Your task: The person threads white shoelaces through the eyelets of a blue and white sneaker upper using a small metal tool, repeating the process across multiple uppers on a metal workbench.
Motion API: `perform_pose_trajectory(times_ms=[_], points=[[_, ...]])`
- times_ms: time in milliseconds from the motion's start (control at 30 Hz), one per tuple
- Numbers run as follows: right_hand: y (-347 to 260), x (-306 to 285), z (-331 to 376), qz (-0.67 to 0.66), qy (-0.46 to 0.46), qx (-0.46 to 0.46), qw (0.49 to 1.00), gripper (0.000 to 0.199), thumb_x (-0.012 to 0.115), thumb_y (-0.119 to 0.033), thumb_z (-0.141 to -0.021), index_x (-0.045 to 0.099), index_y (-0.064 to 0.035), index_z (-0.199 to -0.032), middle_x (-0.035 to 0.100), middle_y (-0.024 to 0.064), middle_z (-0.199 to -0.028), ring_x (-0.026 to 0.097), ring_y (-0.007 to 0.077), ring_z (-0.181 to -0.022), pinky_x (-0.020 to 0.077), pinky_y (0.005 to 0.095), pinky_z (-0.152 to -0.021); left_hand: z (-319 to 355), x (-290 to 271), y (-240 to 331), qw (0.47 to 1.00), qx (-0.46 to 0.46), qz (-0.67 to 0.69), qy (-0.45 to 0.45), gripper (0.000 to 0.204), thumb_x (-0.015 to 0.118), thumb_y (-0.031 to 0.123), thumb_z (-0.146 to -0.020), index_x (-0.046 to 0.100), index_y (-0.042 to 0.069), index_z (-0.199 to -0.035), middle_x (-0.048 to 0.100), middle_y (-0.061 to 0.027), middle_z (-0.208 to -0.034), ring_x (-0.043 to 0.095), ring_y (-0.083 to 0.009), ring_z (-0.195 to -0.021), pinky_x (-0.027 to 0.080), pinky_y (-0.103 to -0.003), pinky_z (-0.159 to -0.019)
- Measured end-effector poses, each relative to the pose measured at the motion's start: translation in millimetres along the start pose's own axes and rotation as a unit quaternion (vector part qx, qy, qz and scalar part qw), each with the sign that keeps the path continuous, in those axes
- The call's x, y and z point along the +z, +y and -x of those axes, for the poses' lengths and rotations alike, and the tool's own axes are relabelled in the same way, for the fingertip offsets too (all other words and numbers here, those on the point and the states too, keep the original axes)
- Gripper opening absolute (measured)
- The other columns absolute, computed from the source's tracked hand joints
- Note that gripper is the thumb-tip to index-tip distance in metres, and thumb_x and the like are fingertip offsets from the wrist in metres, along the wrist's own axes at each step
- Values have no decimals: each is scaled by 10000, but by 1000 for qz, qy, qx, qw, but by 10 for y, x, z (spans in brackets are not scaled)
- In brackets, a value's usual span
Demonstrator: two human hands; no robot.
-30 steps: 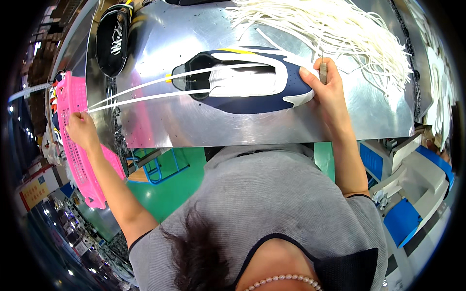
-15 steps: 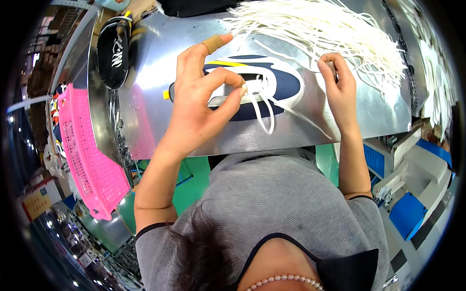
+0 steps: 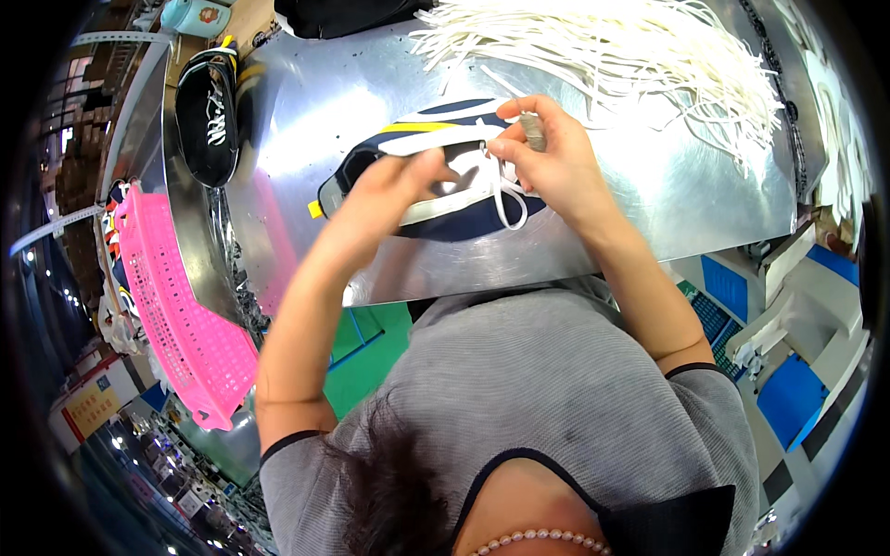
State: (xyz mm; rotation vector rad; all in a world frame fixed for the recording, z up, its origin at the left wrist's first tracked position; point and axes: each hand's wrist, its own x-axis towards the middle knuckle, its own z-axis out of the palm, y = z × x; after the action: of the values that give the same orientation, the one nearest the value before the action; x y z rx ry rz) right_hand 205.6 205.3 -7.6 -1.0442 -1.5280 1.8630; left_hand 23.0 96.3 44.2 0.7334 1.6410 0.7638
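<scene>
A navy, white and yellow sneaker (image 3: 454, 229) lies in front of me on the metal tabletop, its toe to the right. A white shoelace (image 3: 512, 219) runs through its eyelets and hangs in a loop over the near side. My right hand (image 3: 556, 162) is closed over the front of the lacing, thumb and forefinger pinching the lace; one finger wears a greyish wrap. My left hand (image 3: 385, 199) is over the shoe's opening beside the tongue, smeared by motion, with its fingers partly hidden.
A heap of white laces (image 3: 603, 56) covers the table's far right. A dark shoe (image 3: 206, 120) lies at the far left, and a black item (image 3: 348, 14) at the far edge. Left of the table is a pink basket (image 3: 176, 306); blue and grey equipment (image 3: 793, 398) stands right.
My right hand has come left from beside the shoe to the lacing and grips the lace. My left hand has left its pinch at the eyelets and moved back toward the shoe's opening.
</scene>
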Motion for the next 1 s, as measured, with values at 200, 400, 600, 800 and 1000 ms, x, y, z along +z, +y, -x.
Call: perform_pose_trajectory(times_ms=[200, 400, 600, 800, 1000], points=[[-59, -27, -61, 106, 15, 0, 994, 370, 769, -87, -811, 587, -5, -1122, 708, 129, -876, 679, 197, -763, 532, 334, -687, -265, 274, 151, 993, -109, 19, 49, 417, 672, 455, -938, 698, 43, -994, 669, -24, -768, 560, -67, -617, 460, -223, -605], [-56, 22, -60, 188, -1, -44, 981, 376, 761, -115, -816, 573, 6, -1118, 702, 163, -872, 682, 272, -781, 527, 356, -730, -289, 421, -123, 981, 85, 33, 172, 177, 760, 119, -868, 705, 6, -993, 709, -22, -878, 650, -108, -721, 521, -255, -663], [-178, -165, 144, 167, -77, -110, 977, 259, 692, -139, -883, 601, 6, -1078, 709, 168, -886, 695, 332, -817, 532, 380, -723, -221, 451, -178, 969, 148, 27, 198, 197, 747, 88, -867, 702, -21, -1024, 737, -64, -976, 697, -133, -884, 539, -271, -768], [-97, -208, 150, 289, -31, -216, 932, 209, 692, -127, -886, 698, 18, -1036, 721, 160, -853, 692, 287, -735, 534, 343, -681, -179, 469, -163, 965, 160, 23, 205, 191, 742, 85, -871, 702, -25, -1021, 737, -71, -963, 699, -134, -872, 538, -268, -758], [-116, -223, 55, 329, -69, -246, 909, 245, 690, -117, -877, 676, 35, -1069, 713, 173, -823, 695, 305, -736, 531, 360, -665, -185, 513, -230, 953, 226, -13, 202, 116, 699, 116, -926, 716, 9, -885, 653, 14, -712, 532, -37, -536, 385, -212, -476]])
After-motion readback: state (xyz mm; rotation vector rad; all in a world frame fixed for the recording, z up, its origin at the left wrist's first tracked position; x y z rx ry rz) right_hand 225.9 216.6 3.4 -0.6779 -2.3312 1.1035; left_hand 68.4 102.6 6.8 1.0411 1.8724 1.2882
